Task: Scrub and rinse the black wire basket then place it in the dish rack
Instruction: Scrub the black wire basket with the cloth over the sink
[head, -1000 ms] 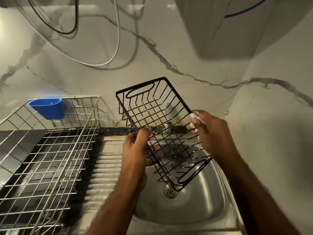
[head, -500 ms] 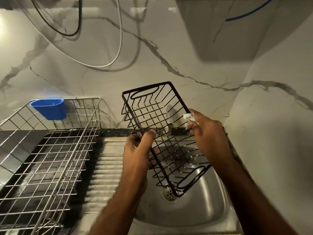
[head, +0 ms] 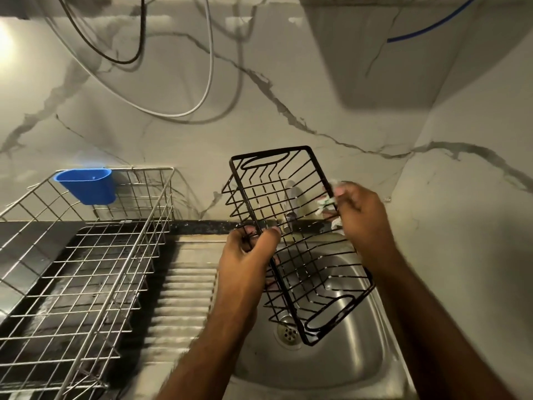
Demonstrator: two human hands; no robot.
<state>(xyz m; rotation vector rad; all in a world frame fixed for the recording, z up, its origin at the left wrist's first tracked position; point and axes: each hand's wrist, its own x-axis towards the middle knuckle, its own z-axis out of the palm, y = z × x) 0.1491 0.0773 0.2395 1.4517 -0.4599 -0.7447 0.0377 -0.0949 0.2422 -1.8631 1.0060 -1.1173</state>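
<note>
Black wire makes the basket light, stiff, maybe slippery when wet. The left hand grips its long rim, a good hold. The right hand fingers pinch what looks like a scrub pad.

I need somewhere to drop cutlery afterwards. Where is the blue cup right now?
In the head view the blue cup hangs at the left, on the far rim of the dish rack, against the marble wall.

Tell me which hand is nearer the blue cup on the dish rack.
Left. The left hand grips the black wire basket on the side toward the blue cup; the right hand is on the far side.
</note>
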